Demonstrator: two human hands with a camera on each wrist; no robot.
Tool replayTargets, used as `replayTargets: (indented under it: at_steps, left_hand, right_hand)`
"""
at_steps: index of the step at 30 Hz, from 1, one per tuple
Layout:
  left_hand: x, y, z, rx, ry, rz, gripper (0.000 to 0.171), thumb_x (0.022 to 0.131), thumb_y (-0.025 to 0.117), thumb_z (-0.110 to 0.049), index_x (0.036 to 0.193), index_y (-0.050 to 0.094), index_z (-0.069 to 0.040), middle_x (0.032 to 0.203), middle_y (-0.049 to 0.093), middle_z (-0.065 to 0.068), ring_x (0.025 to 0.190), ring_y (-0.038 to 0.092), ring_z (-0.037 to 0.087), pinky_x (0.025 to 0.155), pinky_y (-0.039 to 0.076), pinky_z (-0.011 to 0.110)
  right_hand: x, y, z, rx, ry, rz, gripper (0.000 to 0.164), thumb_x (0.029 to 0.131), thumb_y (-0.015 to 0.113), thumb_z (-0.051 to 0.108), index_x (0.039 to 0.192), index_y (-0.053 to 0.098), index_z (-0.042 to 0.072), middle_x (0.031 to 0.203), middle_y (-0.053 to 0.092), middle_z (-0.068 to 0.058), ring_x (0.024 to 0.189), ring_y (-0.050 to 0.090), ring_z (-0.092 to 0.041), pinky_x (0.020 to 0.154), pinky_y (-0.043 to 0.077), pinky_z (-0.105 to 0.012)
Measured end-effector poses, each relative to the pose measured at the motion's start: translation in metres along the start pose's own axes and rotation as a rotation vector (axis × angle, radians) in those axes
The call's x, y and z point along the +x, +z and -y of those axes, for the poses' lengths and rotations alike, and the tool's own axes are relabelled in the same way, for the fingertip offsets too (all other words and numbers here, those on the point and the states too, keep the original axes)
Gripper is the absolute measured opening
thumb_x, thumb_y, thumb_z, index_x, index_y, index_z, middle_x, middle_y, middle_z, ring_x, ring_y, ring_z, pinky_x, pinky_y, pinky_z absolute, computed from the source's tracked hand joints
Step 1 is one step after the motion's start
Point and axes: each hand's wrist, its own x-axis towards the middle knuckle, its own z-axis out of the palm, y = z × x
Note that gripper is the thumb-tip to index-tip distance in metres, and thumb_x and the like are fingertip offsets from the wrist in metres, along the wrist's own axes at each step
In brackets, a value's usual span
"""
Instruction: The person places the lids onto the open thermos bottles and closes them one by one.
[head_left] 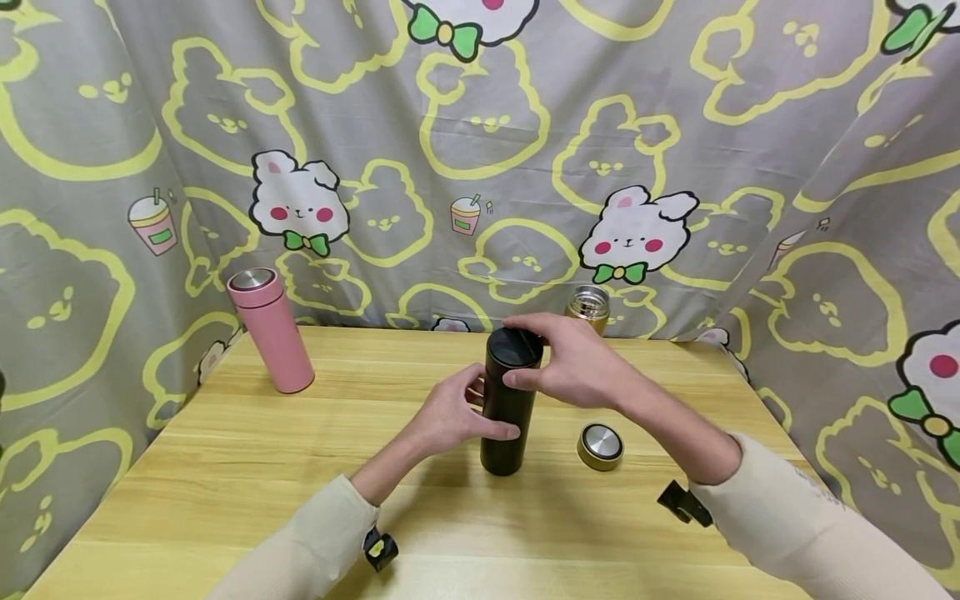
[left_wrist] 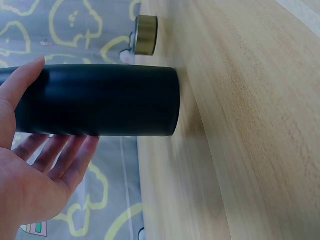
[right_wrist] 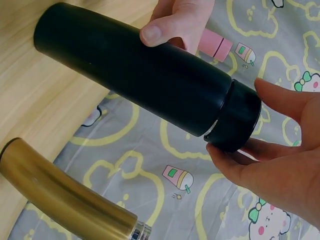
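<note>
A tall black thermos bottle [head_left: 502, 454] stands on the wooden table in front of the person. Around its body the left hand [head_left: 453, 410] curls, thumb on the near side and fingers on the far side. At the top, the right hand [head_left: 577, 360] grips the black lid [right_wrist: 236, 116] between thumb and fingers. In the right wrist view a thin pale gap shows along part of the seam between lid and body. A gold lid with a silver top [head_left: 601, 447] lies to the right of the black bottle.
Behind the right hand stands a gold bottle [right_wrist: 65, 192] with its bare metal neck showing. A pink thermos bottle [head_left: 273, 337] with its lid on stands at the table's back left. The patterned curtain [head_left: 487, 125] hangs along the table's back and sides.
</note>
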Motion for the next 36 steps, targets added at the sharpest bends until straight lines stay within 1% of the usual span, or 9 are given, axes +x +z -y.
replayTargets:
  at_steps: [7, 12, 18, 22, 26, 31, 36]
  left_hand:
    - [0.0005, 0.0003, 0.0004, 0.004, -0.007, 0.003, 0.063, 0.063, 0.095, -0.045, 0.113, 0.062, -0.026, 0.107, 0.068, -0.005, 0.100, 0.064, 0.016, 0.084, 0.056, 0.037]
    - [0.0005, 0.0009, 0.0003, 0.004, -0.003, -0.001, 0.062, 0.062, 0.095, -0.044, 0.111, 0.062, -0.024, 0.106, 0.068, -0.004, 0.099, 0.064, 0.016, 0.083, 0.056, 0.036]
    - [0.0009, 0.0011, 0.0001, 0.012, -0.006, -0.001, 0.063, 0.063, 0.095, -0.044, 0.112, 0.062, -0.022, 0.108, 0.068, 0.000, 0.099, 0.064, 0.016, 0.083, 0.056, 0.036]
    - [0.0007, 0.0005, -0.0006, 0.017, -0.006, 0.000, 0.063, 0.063, 0.095, -0.044, 0.111, 0.062, -0.022, 0.109, 0.068, 0.002, 0.099, 0.064, 0.016, 0.083, 0.056, 0.037]
    - [0.0006, 0.0003, -0.0004, 0.014, -0.003, 0.004, 0.062, 0.063, 0.095, -0.044, 0.111, 0.061, -0.023, 0.110, 0.068, 0.002, 0.100, 0.064, 0.016, 0.083, 0.056, 0.036]
    - [0.0008, 0.0005, 0.0005, 0.004, -0.005, 0.011, 0.062, 0.064, 0.095, -0.043, 0.113, 0.062, -0.022, 0.110, 0.068, 0.002, 0.100, 0.064, 0.016, 0.084, 0.056, 0.036]
    - [0.0005, -0.0004, 0.0003, 0.005, -0.017, 0.014, 0.065, 0.063, 0.095, -0.045, 0.116, 0.062, -0.025, 0.109, 0.069, -0.002, 0.101, 0.065, 0.016, 0.085, 0.056, 0.037]
  right_hand:
    - [0.0009, 0.0015, -0.0024, -0.005, -0.051, -0.007, 0.060, 0.084, 0.080, 0.015, 0.140, 0.060, 0.010, 0.136, 0.065, -0.011, 0.120, 0.063, -0.030, 0.102, 0.049, -0.049]
    - [0.0009, -0.0007, -0.0043, -0.001, -0.086, 0.020, 0.057, 0.085, 0.077, 0.009, 0.140, 0.060, 0.010, 0.135, 0.066, -0.013, 0.120, 0.063, -0.031, 0.104, 0.048, -0.051]
    - [0.0008, -0.0041, -0.0051, 0.035, -0.080, 0.081, 0.059, 0.088, 0.074, 0.005, 0.144, 0.056, 0.013, 0.134, 0.065, -0.011, 0.118, 0.062, -0.028, 0.103, 0.047, -0.051]
    - [0.0002, -0.0052, -0.0041, 0.044, -0.068, 0.095, 0.060, 0.088, 0.073, 0.005, 0.145, 0.056, 0.014, 0.133, 0.065, -0.011, 0.118, 0.062, -0.028, 0.103, 0.047, -0.051]
    - [0.0006, -0.0044, -0.0027, 0.012, -0.047, 0.059, 0.059, 0.086, 0.077, 0.011, 0.142, 0.059, 0.015, 0.132, 0.066, -0.009, 0.116, 0.063, -0.028, 0.101, 0.047, -0.050]
    - [0.0019, -0.0012, -0.0022, -0.032, -0.022, -0.018, 0.058, 0.081, 0.083, 0.024, 0.136, 0.064, 0.017, 0.129, 0.069, -0.006, 0.108, 0.064, -0.026, 0.092, 0.047, -0.045]
    - [0.0034, 0.0015, -0.0022, -0.043, -0.020, -0.076, 0.057, 0.077, 0.087, 0.032, 0.129, 0.068, 0.014, 0.120, 0.071, -0.004, 0.100, 0.065, -0.024, 0.084, 0.051, -0.041]
